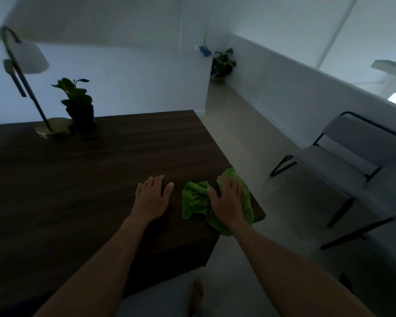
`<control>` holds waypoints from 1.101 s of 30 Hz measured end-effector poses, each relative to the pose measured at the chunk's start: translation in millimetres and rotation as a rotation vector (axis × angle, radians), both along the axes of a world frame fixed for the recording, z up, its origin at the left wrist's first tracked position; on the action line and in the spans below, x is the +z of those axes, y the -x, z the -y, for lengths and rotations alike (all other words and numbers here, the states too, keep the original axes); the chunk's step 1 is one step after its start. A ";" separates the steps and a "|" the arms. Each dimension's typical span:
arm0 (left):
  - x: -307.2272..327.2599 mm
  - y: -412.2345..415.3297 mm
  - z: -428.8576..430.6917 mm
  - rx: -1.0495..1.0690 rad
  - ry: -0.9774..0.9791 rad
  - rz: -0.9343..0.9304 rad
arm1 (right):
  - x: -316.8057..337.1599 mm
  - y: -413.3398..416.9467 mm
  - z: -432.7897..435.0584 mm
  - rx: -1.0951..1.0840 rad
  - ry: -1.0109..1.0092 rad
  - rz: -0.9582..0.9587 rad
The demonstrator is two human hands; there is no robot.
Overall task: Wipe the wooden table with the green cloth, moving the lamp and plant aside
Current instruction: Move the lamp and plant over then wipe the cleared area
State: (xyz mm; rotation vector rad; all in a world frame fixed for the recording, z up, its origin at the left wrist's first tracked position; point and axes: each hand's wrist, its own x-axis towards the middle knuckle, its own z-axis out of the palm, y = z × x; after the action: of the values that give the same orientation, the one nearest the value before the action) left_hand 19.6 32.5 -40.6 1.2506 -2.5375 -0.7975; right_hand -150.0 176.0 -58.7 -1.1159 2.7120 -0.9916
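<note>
The dark wooden table point(89, 179) fills the left and middle of the view. A crumpled green cloth point(197, 200) lies at its near right corner, partly hanging over the edge. My right hand point(229, 197) presses flat on the cloth with fingers spread. Just left of the cloth, my left hand point(152, 197) rests flat on the bare wood, holding nothing. At the far left of the table stand a brass lamp point(25, 88) with a white shade and a round base, and right beside it a small plant point(78, 106) in a dark pot.
Grey chairs point(343, 152) with black frames stand on the floor to the right of the table. A second potted plant point(222, 65) sits in the far corner of the room. My foot point(196, 298) shows below the table's near edge.
</note>
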 end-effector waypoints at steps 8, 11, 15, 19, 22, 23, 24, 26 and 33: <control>73.6 -8.0 32.7 0.017 0.223 0.010 | 88.6 -38.1 90.3 0.391 -0.134 -0.050; 103.6 -32.0 60.9 0.119 0.287 -0.022 | 131.6 -58.7 134.0 0.489 -0.109 -0.065; 129.4 -71.9 98.5 0.251 0.352 -0.009 | 168.4 -85.3 185.4 0.602 -0.125 -0.130; 138.6 -106.8 124.7 0.318 0.369 0.040 | 176.7 -113.2 224.8 0.705 -0.151 -0.126; 130.8 -124.1 145.1 0.351 0.340 0.044 | 163.2 -125.3 252.1 0.748 -0.170 -0.074; 126.1 -128.3 152.9 0.354 0.329 0.034 | 155.5 -127.6 261.3 0.763 -0.184 -0.057; 120.9 -130.7 160.5 0.353 0.311 0.021 | 146.7 -128.7 270.6 0.777 -0.202 -0.044; 109.7 -131.2 175.7 0.356 0.286 0.011 | 129.3 -127.7 288.0 0.792 -0.236 -0.014; 70.9 -112.5 250.9 0.378 0.149 0.036 | 83.7 -104.6 367.5 0.750 -0.290 0.264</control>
State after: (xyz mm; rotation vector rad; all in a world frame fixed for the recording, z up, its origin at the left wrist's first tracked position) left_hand 132.1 -218.3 30.3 1.6316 -2.2315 -0.4960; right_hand -45.4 -191.6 25.0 -1.6007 1.8829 -0.5482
